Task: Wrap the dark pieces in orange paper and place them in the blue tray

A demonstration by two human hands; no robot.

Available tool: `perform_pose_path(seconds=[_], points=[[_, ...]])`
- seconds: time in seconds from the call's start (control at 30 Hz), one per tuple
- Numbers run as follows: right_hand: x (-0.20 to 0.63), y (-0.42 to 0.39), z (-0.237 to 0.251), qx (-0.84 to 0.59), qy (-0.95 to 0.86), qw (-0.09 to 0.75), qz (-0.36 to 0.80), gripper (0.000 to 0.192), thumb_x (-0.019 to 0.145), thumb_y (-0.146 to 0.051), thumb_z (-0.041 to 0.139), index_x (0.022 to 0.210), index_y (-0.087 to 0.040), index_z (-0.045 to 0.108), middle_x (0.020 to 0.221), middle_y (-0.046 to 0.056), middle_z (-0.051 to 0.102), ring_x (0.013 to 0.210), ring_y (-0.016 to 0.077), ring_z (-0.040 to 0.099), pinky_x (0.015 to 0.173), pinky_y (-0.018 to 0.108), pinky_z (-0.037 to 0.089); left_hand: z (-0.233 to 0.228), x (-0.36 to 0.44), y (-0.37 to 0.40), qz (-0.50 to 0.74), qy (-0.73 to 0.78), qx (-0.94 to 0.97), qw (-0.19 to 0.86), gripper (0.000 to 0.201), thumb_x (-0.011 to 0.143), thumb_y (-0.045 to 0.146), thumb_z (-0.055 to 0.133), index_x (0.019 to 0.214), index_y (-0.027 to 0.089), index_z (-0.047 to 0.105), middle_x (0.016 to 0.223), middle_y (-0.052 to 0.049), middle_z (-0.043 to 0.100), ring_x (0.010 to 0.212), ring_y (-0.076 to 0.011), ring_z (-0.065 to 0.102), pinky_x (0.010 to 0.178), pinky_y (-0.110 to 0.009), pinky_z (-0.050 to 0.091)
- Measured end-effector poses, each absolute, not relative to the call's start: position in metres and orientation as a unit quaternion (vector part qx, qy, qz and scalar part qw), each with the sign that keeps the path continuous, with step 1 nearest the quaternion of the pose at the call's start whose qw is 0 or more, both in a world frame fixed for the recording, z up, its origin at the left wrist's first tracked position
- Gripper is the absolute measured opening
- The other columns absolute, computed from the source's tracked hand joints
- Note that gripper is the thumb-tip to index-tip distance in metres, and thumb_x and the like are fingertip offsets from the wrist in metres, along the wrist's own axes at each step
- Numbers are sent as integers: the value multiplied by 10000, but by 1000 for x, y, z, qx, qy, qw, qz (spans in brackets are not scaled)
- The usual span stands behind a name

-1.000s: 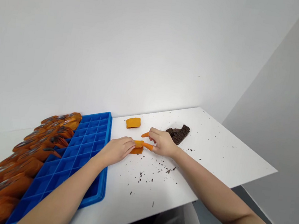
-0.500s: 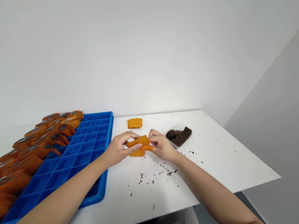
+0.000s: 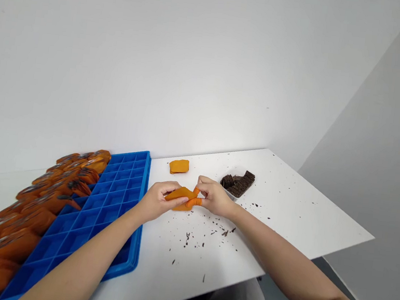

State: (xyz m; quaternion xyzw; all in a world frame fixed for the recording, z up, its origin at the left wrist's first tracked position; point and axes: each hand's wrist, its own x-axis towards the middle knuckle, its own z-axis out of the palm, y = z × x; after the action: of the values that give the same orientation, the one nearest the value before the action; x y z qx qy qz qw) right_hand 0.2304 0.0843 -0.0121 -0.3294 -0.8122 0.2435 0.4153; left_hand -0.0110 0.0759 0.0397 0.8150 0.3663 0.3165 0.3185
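Observation:
My left hand [image 3: 153, 201] is closed on a flat orange piece [image 3: 179, 194], thumb on the near side and fingers behind. It looks like a small soft pouch or folded sheet; which one I cannot tell. At its right end my right hand [image 3: 217, 200] pinches the edge, with orange covers on the thumb and a fingertip. More orange material [image 3: 182, 208] lies on the table just under my hands. Behind them rests a small stack of orange pieces [image 3: 179, 166]. Thin dark brown pieces [image 3: 242, 184] fill a clear container [image 3: 232, 196] beyond my right hand.
A blue compartment tray [image 3: 139, 240] stands left of my hands, partly under my left forearm. Many orange pieces with dark, shiny edges [image 3: 17, 244] lie in overlapping rows along its left side. Dark crumbs [image 3: 187, 238] are scattered over the white table [image 3: 298, 210].
The orange piece has tilted lower and flatter between my hands. My right fingers have spread slightly at its right end. The view has shifted a little.

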Motion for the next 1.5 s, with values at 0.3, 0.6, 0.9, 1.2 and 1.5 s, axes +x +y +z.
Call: perform_pose_path(seconds=[0.3, 0.6, 0.9, 1.2, 1.5], points=[[232, 83, -4, -311, -783, 462, 276, 517, 838, -698, 759, 753, -201, 648, 777, -32, 374, 679, 140, 367, 604, 285, 302, 35, -15, 79, 327, 351, 768, 426, 304, 840, 464, 833, 865, 164, 793, 789, -38, 725, 714, -158, 621, 628, -279, 516], [233, 86, -10, -285, -821, 423, 256, 376, 937, -541, 745, 802, -198, 673, 844, -16, 437, 662, 119, 394, 596, 287, 337, 35, -10, 77, 367, 333, 734, 465, 242, 828, 429, 864, 854, 191, 834, 819, -47, 704, 775, -173, 627, 683, -303, 551], [230, 89, -17, -304, -845, 377, 224, 139, 912, -218, 753, 807, -190, 666, 831, -27, 456, 687, 106, 456, 634, 249, 389, 27, -2, 76, 336, 300, 759, 470, 199, 830, 415, 867, 936, 247, 877, 1053, -109, 767, 982, -250, 733, 809, -362, 643], [262, 86, 24, -338, -872, 327, 136, 339, 978, -458, 686, 1237, -242, 712, 970, 31, 630, 759, 146, 538, 698, 284, 446, 14, -10, 88, 437, 277, 772, 369, 97, 789, 294, 892, 751, 243, 819, 839, -82, 752, 1140, -314, 708, 979, -482, 608], [338, 135, 115, -713, -697, -44, 56, 400, 887, -563, 727, 1068, -219, 817, 1134, 122, 757, 930, 289, 688, 750, 382, 510, 19, -8, 87, 461, 296, 772, 323, 386, 791, 207, 858, 603, 191, 521, 1078, -75, 655, 1275, -317, 664, 831, -370, 635]])
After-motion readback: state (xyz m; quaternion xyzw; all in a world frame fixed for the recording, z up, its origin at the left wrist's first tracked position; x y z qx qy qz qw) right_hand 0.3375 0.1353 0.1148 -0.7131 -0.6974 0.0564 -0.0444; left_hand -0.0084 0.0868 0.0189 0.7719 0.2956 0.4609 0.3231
